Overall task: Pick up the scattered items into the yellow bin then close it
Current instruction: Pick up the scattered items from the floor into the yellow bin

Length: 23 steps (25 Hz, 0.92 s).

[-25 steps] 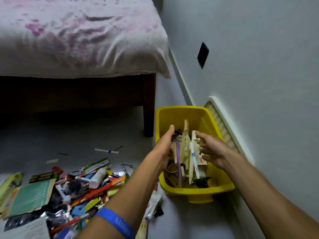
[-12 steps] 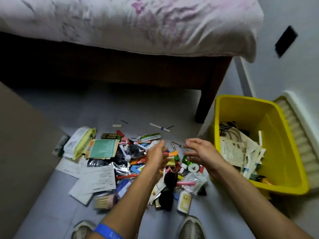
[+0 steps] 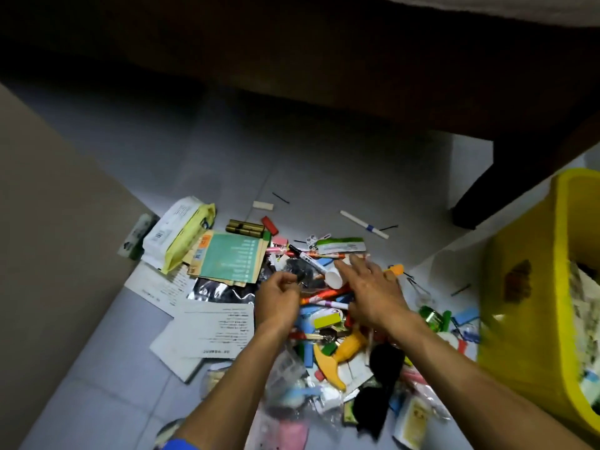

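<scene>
The floor [image 3: 292,164] is shown beneath a dark bed frame [image 3: 357,60], with the yellow bin [image 3: 532,287] at the right edge, partly cut off; papers are seen inside it, and no lid is in view. A heap of scattered items [image 3: 324,319] lies on the floor just left of the bin, under both hands. Within it may be noted white printed sheets [image 3: 211,332], a teal booklet [image 3: 232,261], a white-and-yellow pouch [image 3: 178,235], clear plastic bags [image 3: 292,401], markers [image 3: 324,295] and a stray white stick [image 3: 363,224] lying apart. The left hand [image 3: 279,303] is curled in a pinching grip over a small dark object, whose identity cannot be made out. The right hand [image 3: 373,290] is spread flat, its grip released, the fingers [image 3: 347,266] resting on the markers. The items are judged light; sheets are limp and best lifted by an edge, bags slippery, markers stiff and prone to rolling, best gathered several at once across their shafts. The lower heap is blurred, and much is hidden beneath the forearms.
</scene>
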Each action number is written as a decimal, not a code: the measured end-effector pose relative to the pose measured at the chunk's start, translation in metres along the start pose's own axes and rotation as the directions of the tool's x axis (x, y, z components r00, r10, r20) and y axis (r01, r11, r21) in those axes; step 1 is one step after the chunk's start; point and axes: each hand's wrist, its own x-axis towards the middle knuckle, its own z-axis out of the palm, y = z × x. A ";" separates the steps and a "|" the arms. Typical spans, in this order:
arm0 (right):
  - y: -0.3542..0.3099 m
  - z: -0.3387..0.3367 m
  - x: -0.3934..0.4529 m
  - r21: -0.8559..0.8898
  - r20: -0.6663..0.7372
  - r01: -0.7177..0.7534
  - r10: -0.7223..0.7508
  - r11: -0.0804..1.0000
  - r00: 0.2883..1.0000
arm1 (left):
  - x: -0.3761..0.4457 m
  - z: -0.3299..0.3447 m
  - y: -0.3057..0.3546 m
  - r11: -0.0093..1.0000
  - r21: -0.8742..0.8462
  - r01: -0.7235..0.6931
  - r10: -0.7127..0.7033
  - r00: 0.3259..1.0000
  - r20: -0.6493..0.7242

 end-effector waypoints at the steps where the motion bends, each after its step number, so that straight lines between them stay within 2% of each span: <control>1: -0.002 0.005 0.008 -0.075 -0.006 0.022 -0.022 0.997 1.000 | 0.009 -0.004 -0.002 0.996 0.068 -0.055 0.055 0.998 0.004; 3: -0.004 0.013 0.013 -0.103 -0.042 0.059 -0.064 0.993 0.997 | 0.021 -0.007 -0.002 0.942 0.267 -0.202 0.197 0.979 0.046; 5: 0.000 0.019 0.005 -0.026 -0.053 0.122 -0.123 0.992 0.991 | 0.029 -0.002 0.005 0.842 0.403 -0.359 0.345 0.932 0.111; 8: 0.013 0.021 -0.019 0.126 -0.099 0.172 -0.160 0.977 0.982 | 0.042 0.021 0.022 0.616 0.514 -0.598 0.496 0.800 0.337; 10: 0.020 0.020 -0.035 0.109 -0.191 0.185 -0.162 0.977 0.968 | 0.051 0.034 0.031 0.379 0.620 -0.686 0.457 0.722 0.519; 12: 0.031 0.018 -0.046 0.075 -0.310 0.168 -0.137 0.983 0.941 | 0.060 0.039 0.041 0.173 0.701 -0.692 0.374 0.704 0.603; 14: 0.039 0.013 -0.050 0.115 -0.367 0.126 -0.076 0.985 0.927 | 0.062 0.040 0.042 0.060 0.731 -0.680 0.320 0.707 0.631; 16: 0.043 0.007 -0.049 0.241 -0.348 0.099 -0.009 0.965 0.938 | 0.058 0.036 0.039 -0.052 0.734 -0.677 0.266 0.699 0.663; 18: 0.045 0.004 -0.047 0.383 -0.309 0.041 0.086 0.923 0.947 | 0.053 0.029 0.038 -0.121 0.733 -0.669 0.235 0.698 0.676; 20: 0.046 -0.003 -0.043 0.550 -0.282 -0.020 0.209 0.835 0.936 | 0.047 0.023 0.042 -0.187 0.712 -0.677 0.240 0.671 0.701; 22: 0.046 -0.012 -0.030 0.528 -0.343 0.007 0.206 0.849 0.917 | 0.040 0.014 0.046 -0.151 0.702 -0.696 0.317 0.638 0.701; 23: 0.044 -0.015 -0.020 0.471 -0.341 0.028 0.152 0.882 0.928 | 0.036 0.008 0.047 -0.072 0.694 -0.716 0.384 0.623 0.682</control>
